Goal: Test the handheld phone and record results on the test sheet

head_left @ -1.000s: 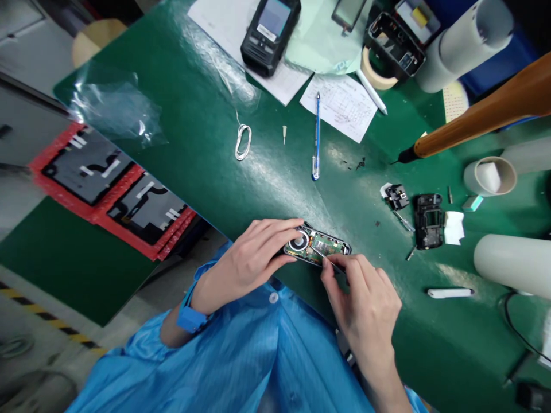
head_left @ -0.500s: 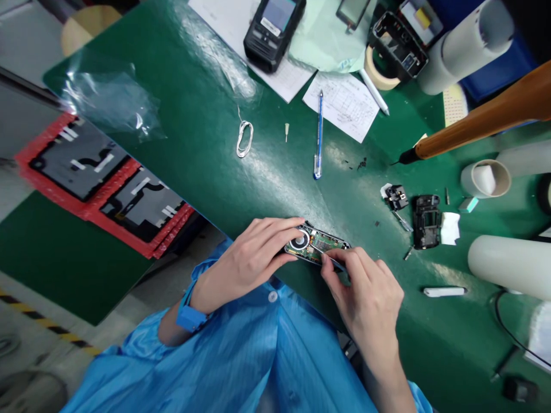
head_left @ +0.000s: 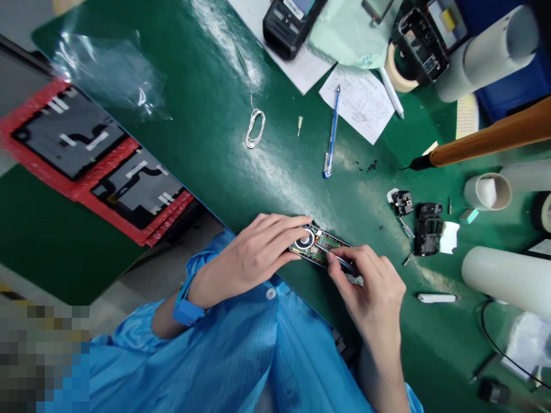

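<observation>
Near the table's front edge lies an opened handheld device with a green circuit board (head_left: pixel 319 253) and a round speaker (head_left: pixel 305 238) at its left end. My left hand (head_left: pixel 253 258) grips the device at that end, fingers along the far edge and over the speaker, thumb on the near edge. My right hand (head_left: pixel 372 287) pinches slim metal tweezers (head_left: pixel 344 263) between thumb and fingers. Their tip points left onto the board, close beside the speaker; whether it touches a part is too small to tell. My right fingers cover the device's right end.
To the right lie a black housing (head_left: pixel 427 229), a small black module (head_left: pixel 402 202) and a white cutter-like tool (head_left: pixel 437 298). An orange-handled tool (head_left: pixel 482 133) juts in from the right. Farther back are a blue pen (head_left: pixel 331 133), a wire coil (head_left: pixel 255 128) and a handheld terminal (head_left: pixel 290 28).
The whole view has shifted and turned slightly. Both hands keep their grips on the device and tweezers, and the tweezers' tip stays beside the speaker.
</observation>
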